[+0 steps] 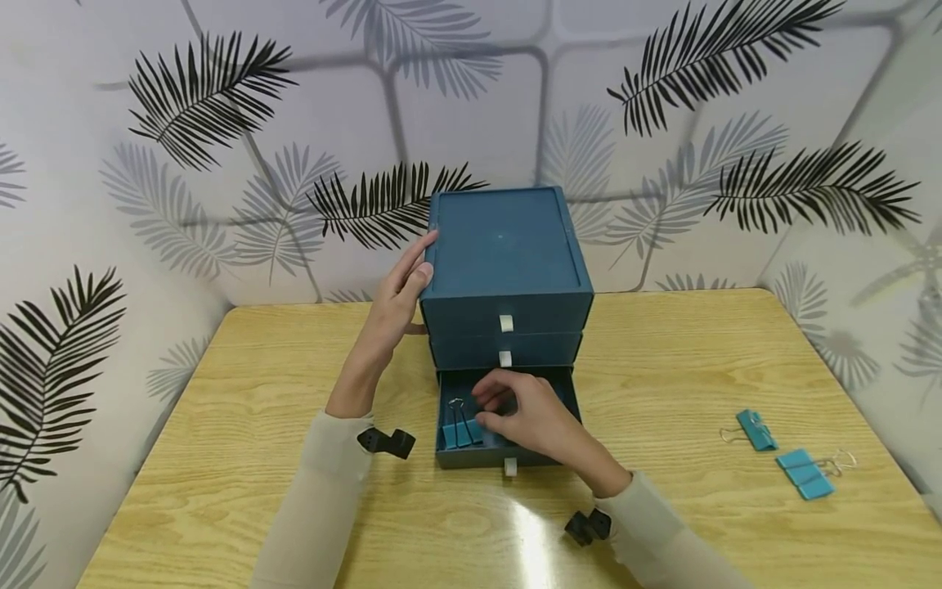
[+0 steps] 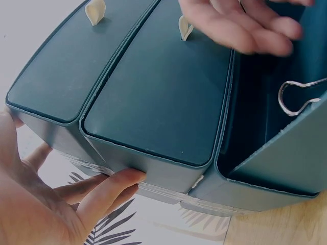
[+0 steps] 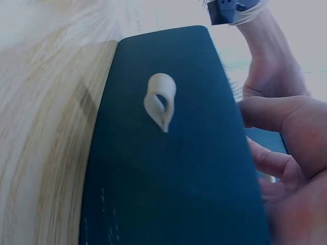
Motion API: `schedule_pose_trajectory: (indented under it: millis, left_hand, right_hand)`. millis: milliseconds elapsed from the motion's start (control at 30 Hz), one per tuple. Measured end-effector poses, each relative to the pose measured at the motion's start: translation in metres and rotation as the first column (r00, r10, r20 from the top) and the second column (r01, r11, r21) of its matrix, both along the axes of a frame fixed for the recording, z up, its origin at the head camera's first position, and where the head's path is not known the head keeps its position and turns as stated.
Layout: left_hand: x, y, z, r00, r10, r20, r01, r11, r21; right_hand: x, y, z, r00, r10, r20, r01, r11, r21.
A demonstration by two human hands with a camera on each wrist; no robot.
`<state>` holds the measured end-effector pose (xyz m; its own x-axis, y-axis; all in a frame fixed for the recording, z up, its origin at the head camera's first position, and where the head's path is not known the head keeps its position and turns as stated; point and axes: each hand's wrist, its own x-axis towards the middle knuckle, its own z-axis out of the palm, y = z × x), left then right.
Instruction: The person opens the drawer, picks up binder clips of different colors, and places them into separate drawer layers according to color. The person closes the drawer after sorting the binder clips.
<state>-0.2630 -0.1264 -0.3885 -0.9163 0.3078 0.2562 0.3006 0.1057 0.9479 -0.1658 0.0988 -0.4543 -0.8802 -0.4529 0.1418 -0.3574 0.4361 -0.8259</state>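
A dark blue three-drawer box [image 1: 500, 245] stands at the back middle of the table, its bottom drawer [image 1: 471, 460] pulled out. Inside that drawer, at the left, lies a blue binder clip [image 1: 462, 434]; its wire handle [image 2: 286, 99] shows in the left wrist view. My left hand [image 1: 390, 315] rests against the box's left side, thumb and fingers extended. Over the open drawer hovers my right hand [image 1: 531, 415], fingers loosely bent beside the clip. Nothing shows between the right fingers in the left wrist view. The right wrist view shows the drawer's front and its pale pull tab [image 3: 162, 89].
Two more blue binder clips, one smaller [image 1: 756, 429] and one larger [image 1: 805, 474], lie on the wooden table [image 1: 662, 368] to the right. A leaf-patterned wall covering [image 1: 478, 98] stands directly behind the box. Both upper drawers are closed.
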Motion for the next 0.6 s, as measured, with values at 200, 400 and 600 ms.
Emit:
schedule_pose_trajectory:
  millis: [200, 400, 600]
  left_hand:
    - [0.001, 0.0, 0.001, 1.0, 0.01, 0.002, -0.01, 1.0, -0.007]
    - [0.001, 0.001, 0.001, 1.0, 0.005, 0.015, -0.005, 1.0, -0.002]
    - [0.0, 0.001, 0.0, 1.0, 0.014, 0.018, -0.014, 1.0, -0.005]
  right_hand:
    - [0.009, 0.01, 0.006, 1.0, 0.002, -0.005, -0.002, 0.999, -0.055]
    - [0.02, 0.019, 0.011, 1.0, -0.013, 0.008, 0.014, 0.997, -0.078]
    - [0.029, 0.028, 0.014, 1.0, -0.026, -0.002, 0.026, 0.997, -0.079]
